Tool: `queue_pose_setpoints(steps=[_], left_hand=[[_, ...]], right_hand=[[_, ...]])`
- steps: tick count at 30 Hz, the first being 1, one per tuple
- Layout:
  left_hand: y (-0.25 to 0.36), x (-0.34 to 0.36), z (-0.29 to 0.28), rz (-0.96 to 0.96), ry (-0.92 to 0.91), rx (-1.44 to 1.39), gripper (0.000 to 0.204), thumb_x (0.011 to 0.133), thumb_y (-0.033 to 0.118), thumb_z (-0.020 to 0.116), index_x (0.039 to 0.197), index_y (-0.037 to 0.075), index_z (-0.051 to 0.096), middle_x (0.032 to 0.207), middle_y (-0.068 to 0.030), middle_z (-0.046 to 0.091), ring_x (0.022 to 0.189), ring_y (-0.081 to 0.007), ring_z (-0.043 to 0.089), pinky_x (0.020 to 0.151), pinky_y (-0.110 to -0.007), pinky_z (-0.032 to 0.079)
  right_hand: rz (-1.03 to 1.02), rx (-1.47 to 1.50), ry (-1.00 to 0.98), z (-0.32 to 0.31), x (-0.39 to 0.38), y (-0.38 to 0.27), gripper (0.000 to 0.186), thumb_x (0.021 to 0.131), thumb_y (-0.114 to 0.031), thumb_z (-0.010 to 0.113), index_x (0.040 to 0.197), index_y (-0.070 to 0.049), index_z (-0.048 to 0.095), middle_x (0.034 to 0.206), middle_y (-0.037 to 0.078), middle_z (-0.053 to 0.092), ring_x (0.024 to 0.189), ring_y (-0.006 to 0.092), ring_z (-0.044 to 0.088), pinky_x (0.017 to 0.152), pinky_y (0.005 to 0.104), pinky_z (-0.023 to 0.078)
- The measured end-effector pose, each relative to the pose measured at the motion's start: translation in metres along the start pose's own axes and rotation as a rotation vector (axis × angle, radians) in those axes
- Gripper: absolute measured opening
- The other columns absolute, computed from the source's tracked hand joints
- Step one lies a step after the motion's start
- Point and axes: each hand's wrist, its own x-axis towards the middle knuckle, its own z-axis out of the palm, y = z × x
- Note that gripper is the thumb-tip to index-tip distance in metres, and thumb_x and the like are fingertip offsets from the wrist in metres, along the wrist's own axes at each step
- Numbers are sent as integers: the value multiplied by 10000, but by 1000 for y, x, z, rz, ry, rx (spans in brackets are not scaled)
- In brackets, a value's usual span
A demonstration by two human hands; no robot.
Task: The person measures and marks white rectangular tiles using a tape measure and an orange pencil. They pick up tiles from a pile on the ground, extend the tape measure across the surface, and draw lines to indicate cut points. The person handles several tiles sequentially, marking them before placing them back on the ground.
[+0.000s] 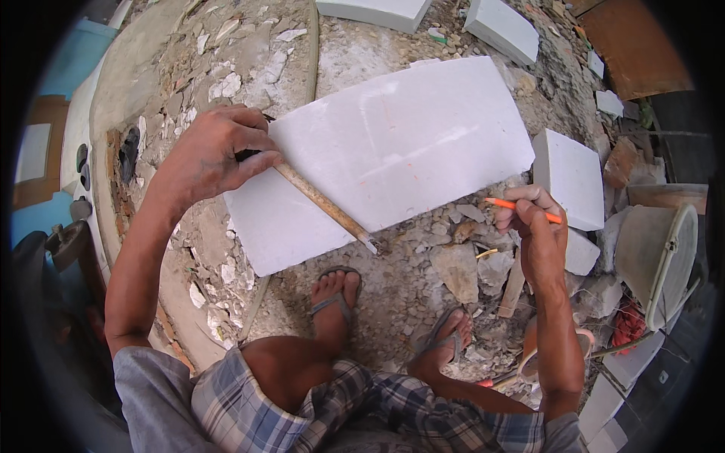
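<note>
A large white lightweight block (408,136) lies flat on the rubble in front of me. At its left part, my left hand (219,147) is closed around the dark end of a wooden-handled tool (321,200). The tool's handle slants across the block to its near edge, where a pale, worn tip shows. My fingers hide most of the dark end, so its kind cannot be told. My right hand (538,219), closed, pinches an orange pencil (502,203) just off the block's near right edge. The pencil's point faces left, apart from the block.
More white blocks lie at the back (377,9), back right (502,30) and right (570,177). A pale bucket (649,249) lies tipped at the far right. Broken stones and plaster cover the ground. My sandalled feet (332,302) stand close to the block's near edge.
</note>
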Motion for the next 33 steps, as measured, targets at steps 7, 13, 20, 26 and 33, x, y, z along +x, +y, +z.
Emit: queue_pose_setpoints(steps=[7,13,20,26,33], left_hand=[[42,-21,7,-216,29,-84,145,862,141,811,945,22,813,905,-143,733,826,-340,721,783,-426,573],[79,-55,21,-441,18,-75,167,920,148,729,944,-4,795,862,-180,718,786,-366,715,767,-450,567],[92,-74,27,-485,-88,-209,208,926,222,736,920,21,788,814,-177,698,749,-393,693,715,-491,538],[89,-81,22,-620,-159,-360,290,928,310,749,956,26,802,792,-195,725,740,-380,716,726,-464,554],[45,-126,19,-895,-224,-449,331,939,318,753,949,-11,783,724,-159,681,664,-340,655,694,-435,521]], right_hand=[[-185,-419,43,10,-26,-12,225,995,-137,706,1171,3,692,941,112,768,847,203,712,809,351,570],[-947,-792,-93,35,-26,5,445,803,-71,877,1219,-74,720,1164,123,782,1070,329,730,881,441,591],[-1123,-1023,-363,72,-16,1,287,838,-115,790,1124,-126,761,1200,89,754,1141,311,707,923,469,586],[-1200,-1070,-328,69,-2,6,245,821,-90,763,1066,-87,764,1169,106,762,1111,300,728,945,463,590],[-1091,-1222,-172,20,53,9,267,836,-12,737,1098,-60,767,1211,142,779,1144,305,738,1008,491,569]])
